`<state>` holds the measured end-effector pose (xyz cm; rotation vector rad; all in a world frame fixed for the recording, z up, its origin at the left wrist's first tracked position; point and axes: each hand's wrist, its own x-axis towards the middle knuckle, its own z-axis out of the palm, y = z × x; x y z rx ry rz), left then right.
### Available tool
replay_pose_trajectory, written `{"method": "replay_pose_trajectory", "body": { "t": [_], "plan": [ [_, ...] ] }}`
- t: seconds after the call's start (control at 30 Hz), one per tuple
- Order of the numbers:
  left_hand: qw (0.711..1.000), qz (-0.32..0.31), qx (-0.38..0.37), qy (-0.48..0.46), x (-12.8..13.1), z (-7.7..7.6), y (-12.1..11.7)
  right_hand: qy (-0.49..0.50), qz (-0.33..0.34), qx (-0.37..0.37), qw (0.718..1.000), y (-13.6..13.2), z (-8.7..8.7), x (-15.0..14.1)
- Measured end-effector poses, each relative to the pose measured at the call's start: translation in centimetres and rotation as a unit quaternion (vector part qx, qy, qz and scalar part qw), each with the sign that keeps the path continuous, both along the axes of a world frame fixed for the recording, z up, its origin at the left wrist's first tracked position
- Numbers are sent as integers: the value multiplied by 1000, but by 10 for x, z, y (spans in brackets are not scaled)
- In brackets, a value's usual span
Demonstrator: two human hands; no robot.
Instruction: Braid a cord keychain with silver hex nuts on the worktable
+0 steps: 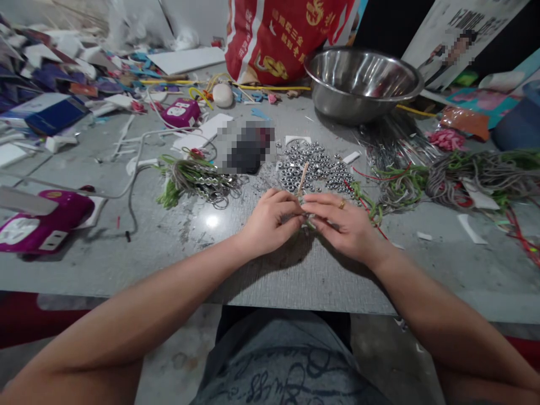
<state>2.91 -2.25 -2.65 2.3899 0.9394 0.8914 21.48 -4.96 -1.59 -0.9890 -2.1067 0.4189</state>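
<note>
My left hand and my right hand meet over the table, fingertips pinched together. A short piece of what looks like green cord shows between them; most of it is hidden by the fingers. From behind the fingertips a thin pale stick rises at a tilt; whether a hand grips it I cannot tell. Just beyond my hands lies a spread of small silver metal beads. Red and green cords run beside my right hand. To the left is a bundle of green and grey cords.
A steel bowl stands behind the beads, near a red bag. Tangled grey cords lie to the right. Two purple devices with a grey cable are on the left. Scraps and boxes pile up at the back left.
</note>
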Motion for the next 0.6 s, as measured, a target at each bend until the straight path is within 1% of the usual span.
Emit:
{"method": "replay_pose_trajectory", "body": {
  "t": [0.07,0.2,0.4,0.5,0.6],
  "plan": [
    [1000,-2,-24,-13,0,0,1,-49,26,25,998,0,-3,1],
    [998,-2,-46,-33,1,2,0,-71,19,38,997,2,-6,2],
    [999,-12,-26,-36,1,0,1,-88,-14,-34,995,-1,1,0],
    [999,-10,-11,-33,2,-3,2,-80,-16,-51,995,-1,2,-1],
    [999,-2,-9,-33,3,-2,1,-59,-15,-59,996,-1,2,0]
  ]
}}
